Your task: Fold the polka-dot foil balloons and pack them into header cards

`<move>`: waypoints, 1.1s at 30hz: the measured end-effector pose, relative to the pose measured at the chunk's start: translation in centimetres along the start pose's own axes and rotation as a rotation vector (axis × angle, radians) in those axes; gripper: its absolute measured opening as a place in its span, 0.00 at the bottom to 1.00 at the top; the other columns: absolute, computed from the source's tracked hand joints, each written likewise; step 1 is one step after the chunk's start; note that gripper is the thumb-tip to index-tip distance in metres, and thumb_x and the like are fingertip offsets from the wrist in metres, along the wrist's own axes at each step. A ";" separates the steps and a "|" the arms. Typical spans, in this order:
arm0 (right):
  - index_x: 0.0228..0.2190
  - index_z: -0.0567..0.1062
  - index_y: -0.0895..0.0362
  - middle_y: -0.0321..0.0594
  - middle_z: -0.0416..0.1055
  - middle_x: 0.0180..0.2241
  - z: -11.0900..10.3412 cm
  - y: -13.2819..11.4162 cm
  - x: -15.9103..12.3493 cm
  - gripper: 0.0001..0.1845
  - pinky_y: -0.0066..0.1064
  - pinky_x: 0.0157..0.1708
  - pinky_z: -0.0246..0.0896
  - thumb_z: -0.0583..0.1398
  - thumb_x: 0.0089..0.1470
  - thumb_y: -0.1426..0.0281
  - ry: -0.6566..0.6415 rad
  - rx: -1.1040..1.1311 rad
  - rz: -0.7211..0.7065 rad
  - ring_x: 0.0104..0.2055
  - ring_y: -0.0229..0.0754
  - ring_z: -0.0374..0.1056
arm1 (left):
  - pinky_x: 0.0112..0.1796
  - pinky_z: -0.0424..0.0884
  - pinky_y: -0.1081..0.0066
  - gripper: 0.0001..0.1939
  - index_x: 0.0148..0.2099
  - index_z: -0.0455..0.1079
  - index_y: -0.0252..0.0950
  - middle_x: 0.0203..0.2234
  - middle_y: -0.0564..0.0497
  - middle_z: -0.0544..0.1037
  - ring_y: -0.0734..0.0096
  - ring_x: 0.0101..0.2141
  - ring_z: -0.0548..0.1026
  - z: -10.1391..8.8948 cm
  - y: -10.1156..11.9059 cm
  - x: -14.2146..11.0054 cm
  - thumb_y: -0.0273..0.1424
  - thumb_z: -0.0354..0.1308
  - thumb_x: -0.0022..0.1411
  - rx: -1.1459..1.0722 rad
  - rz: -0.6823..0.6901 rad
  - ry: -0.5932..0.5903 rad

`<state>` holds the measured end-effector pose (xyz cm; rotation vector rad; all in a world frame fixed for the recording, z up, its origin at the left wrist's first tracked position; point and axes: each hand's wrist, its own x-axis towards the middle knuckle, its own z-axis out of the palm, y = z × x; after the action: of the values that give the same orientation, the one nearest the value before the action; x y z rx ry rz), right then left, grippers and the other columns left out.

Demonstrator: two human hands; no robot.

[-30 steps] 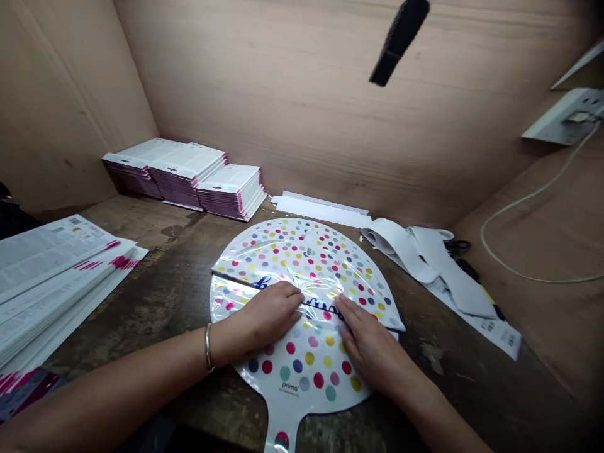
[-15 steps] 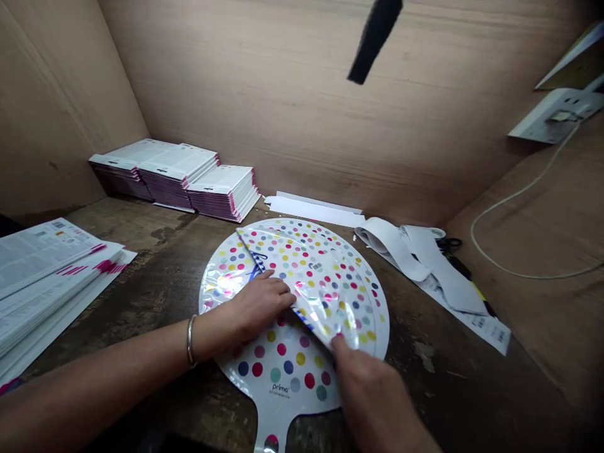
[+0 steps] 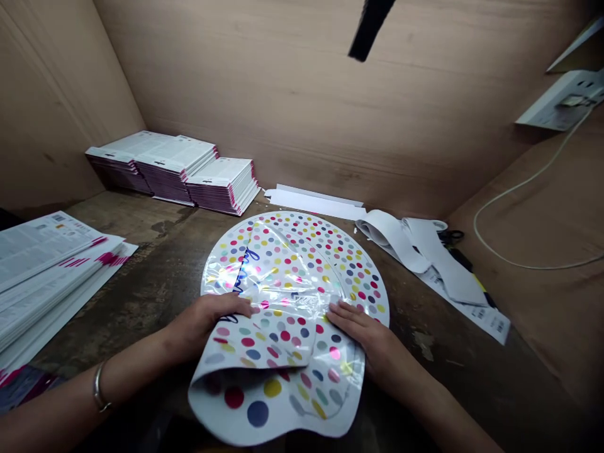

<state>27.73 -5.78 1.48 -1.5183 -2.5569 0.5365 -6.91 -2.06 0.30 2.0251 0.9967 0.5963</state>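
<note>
A shiny round foil balloon (image 3: 325, 264), flat and white with coloured dots, lies on the dark table in front of me. Its left side and its lower part are folded over the middle, with blue lettering along the left fold. The neck end is turned up and curls toward me. At the left fold my left hand (image 3: 212, 314) is closed on the balloon's edge, one digit on top and the others mostly hidden. Across the right part of the balloon my right hand (image 3: 368, 333) lies flat, fingers stretched out.
Stacks of printed cards (image 3: 174, 163) stand by the back panel. More printed sheets (image 3: 51, 264) lie at the left. To the right are a curled white label strip (image 3: 401, 248), scissors (image 3: 452, 236) and a white cable (image 3: 519, 264) from a wall socket (image 3: 561, 104).
The balloon's lower part with its neck has been folded up over the middle. My left hand moved left to the fold; my right hand moved up and flattened onto the balloon.
</note>
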 end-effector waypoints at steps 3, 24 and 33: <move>0.55 0.66 0.54 0.43 0.62 0.57 0.7 0.0 0.2 0.25 0.46 0.58 0.53 0.55 0.55 0.68 0.006 0.023 -0.026 0.61 0.49 0.53 | 0.54 0.61 0.60 0.11 0.41 0.73 0.40 0.45 0.50 0.77 0.59 0.50 0.71 0.1 -0.4 -0.9 0.36 0.57 0.56 0.074 0.013 -0.022; 0.30 0.72 0.54 0.40 0.75 0.31 0.5 0.0 4.5 0.11 0.32 0.30 0.61 0.52 0.51 0.63 0.268 0.212 0.475 0.34 0.46 0.70 | 0.35 0.67 0.68 0.08 0.37 0.69 0.37 0.30 0.50 0.78 0.60 0.35 0.75 -0.5 -0.6 2.6 0.32 0.53 0.55 0.215 -0.370 0.285; 0.23 0.64 0.53 0.41 0.71 0.24 0.8 -0.8 6.1 0.17 0.31 0.27 0.54 0.47 0.57 0.57 0.244 -0.166 0.623 0.29 0.46 0.68 | 0.30 0.62 0.72 0.07 0.43 0.60 0.39 0.25 0.55 0.73 0.67 0.29 0.73 0.6 -0.5 3.0 0.30 0.49 0.61 0.364 -0.427 0.352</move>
<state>23.87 -1.00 0.57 -2.2855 -1.9611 0.1703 -4.96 0.30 -0.23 1.9507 1.8022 0.5774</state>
